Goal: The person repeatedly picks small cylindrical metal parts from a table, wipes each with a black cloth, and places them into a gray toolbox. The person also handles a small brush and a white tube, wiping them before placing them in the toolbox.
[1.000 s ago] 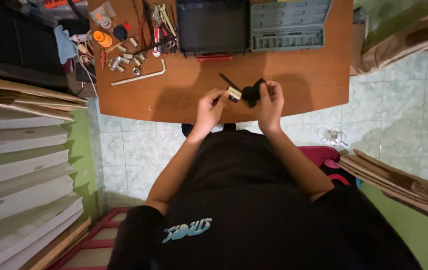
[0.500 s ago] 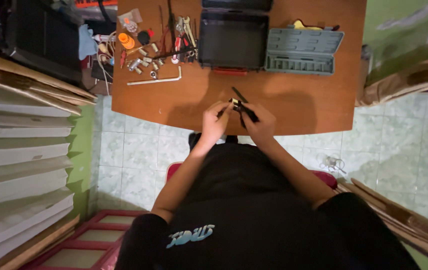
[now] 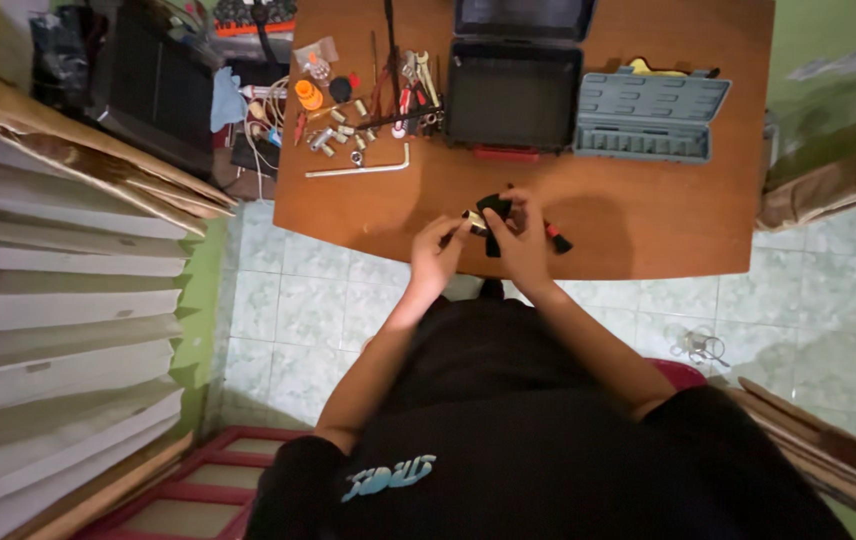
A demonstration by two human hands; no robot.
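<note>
Head view: a small black part [image 3: 494,212] is gripped by the right hand [image 3: 523,232] above the wooden table [image 3: 638,230] near its front edge; the left hand [image 3: 438,250] pinches its brass-coloured end. Steadying both wrists on the table is advised.

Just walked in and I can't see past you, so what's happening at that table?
A person in a black shirt is at a wooden table, both hands on a small black tool. The right hand grips it while the left hand works at its brass-coloured end. Farther back sit an open black case, a grey socket case, a bent metal key and scattered small tools.
</note>
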